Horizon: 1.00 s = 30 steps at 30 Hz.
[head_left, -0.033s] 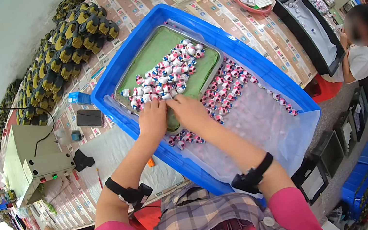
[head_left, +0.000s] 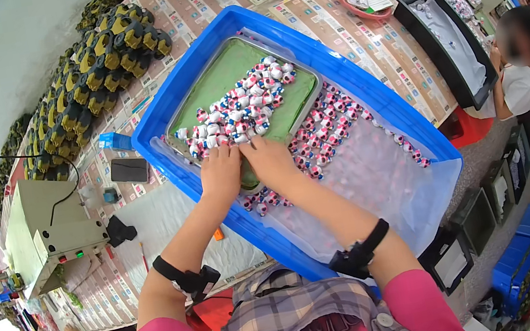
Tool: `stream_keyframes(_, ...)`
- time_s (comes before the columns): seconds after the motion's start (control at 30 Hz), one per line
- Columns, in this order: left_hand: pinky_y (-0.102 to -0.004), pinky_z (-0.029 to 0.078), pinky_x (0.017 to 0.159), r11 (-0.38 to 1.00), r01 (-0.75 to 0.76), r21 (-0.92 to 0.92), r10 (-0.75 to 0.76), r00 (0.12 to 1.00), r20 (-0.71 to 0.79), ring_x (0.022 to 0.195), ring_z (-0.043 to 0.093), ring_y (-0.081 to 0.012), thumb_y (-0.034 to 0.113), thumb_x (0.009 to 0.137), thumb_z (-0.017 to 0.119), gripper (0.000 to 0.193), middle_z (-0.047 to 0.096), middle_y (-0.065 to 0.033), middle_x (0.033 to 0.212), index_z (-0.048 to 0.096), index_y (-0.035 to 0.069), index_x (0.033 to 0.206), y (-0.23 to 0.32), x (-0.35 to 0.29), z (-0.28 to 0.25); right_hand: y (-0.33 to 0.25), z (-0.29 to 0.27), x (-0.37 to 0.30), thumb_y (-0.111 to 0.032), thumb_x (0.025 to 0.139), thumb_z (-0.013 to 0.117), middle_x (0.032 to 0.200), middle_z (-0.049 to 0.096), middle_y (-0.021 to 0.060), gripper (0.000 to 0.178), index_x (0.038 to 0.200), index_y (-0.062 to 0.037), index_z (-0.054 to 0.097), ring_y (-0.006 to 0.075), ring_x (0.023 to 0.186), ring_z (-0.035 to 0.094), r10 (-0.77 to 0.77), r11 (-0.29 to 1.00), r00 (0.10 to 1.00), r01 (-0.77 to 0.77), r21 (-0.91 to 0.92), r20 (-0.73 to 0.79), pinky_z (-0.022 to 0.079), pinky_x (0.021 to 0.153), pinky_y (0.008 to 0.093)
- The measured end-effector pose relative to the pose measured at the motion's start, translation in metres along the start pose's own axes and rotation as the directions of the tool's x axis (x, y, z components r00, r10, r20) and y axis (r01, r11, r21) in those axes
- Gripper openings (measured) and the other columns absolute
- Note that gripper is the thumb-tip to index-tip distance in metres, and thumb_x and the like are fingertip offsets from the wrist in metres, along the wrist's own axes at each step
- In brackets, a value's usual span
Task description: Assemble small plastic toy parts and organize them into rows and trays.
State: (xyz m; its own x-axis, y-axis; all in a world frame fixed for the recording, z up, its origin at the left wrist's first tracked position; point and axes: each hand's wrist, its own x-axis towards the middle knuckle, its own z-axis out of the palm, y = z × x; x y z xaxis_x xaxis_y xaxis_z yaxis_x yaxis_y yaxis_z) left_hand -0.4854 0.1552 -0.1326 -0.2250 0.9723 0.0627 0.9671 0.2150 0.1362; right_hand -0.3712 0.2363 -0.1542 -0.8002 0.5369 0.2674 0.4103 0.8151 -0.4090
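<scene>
Many small white, pink and blue figurines (head_left: 247,101) lie heaped on a metal-rimmed tray with a green lining (head_left: 199,95). This tray rests inside a large blue plastic bin (head_left: 181,60). At the heap's near edge, my left hand (head_left: 220,173) and my right hand (head_left: 273,162) sit close together. Both hands are closed, with fingers bent down onto the figurines; a small figurine appears to be pinched at each set of fingertips, though the tips are partly hidden. Beside the tray, more figurines (head_left: 323,130) stand in rows on a translucent plastic sheet (head_left: 360,184) in the bin.
Black-and-yellow parts (head_left: 99,67) are piled at the far left. A pale green machine (head_left: 54,234) and a dark flat device (head_left: 129,169) stand left of the bin. To the right are a black tray (head_left: 449,44), a pink basket (head_left: 362,10) and a seated person (head_left: 521,67).
My right forearm has shifted very slightly to the left. Otherwise, hands, tray and figurines look the same.
</scene>
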Motion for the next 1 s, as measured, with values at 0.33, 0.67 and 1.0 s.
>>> stream_keyframes(0.33, -0.0351, 0.046, 0.072, 0.954, 0.086, -0.288, -0.085, 0.996, 0.018, 0.084, 0.056, -0.0246, 0.004, 0.069, 0.064, 0.030, 0.056, -0.0081, 0.088, 0.055, 0.006, 0.097, -0.003, 0.001, -0.011, 0.022, 0.006, 0.000, -0.015, 0.071, 0.066, 0.084, 0.055, 0.0082, 0.023, 0.089, -0.0066, 0.055, 0.0278, 0.076, 0.056, -0.065, 0.996, 0.989, 0.072, 0.048, -0.132, 0.047, 0.066, 0.0335)
stream_keyframes(0.67, -0.0267, 0.046, 0.067, 0.577, 0.376, -0.725, 0.207, 0.792, 0.575, 0.078, 0.057, -0.0137, 0.011, 0.078, 0.064, 0.027, 0.057, -0.0069, 0.097, 0.058, 0.005, 0.104, 0.032, -0.034, -0.019, 0.049, -0.063, -0.114, -0.015, 0.081, 0.061, 0.075, 0.058, 0.0038, 0.025, 0.103, -0.0035, 0.061, 0.0124, 0.065, 0.057, 0.590, -0.408, 0.401, -0.601, 0.687, 0.701, 0.045, 0.055, 0.0259)
stream_keyframes(1.0, -0.0425, 0.047, 0.074, 0.961, 0.043, -0.274, 0.158, 0.727, 0.669, 0.086, 0.060, -0.0307, 0.016, 0.074, 0.061, 0.019, 0.062, -0.0156, 0.084, 0.060, 0.005, 0.090, 0.061, -0.053, 0.003, -0.021, -0.037, -0.136, -0.009, 0.072, 0.066, 0.091, 0.058, 0.0123, 0.028, 0.100, -0.0040, 0.060, 0.0247, 0.085, 0.058, 0.477, 0.651, 0.795, -0.607, 0.457, 0.376, 0.047, 0.071, 0.0344)
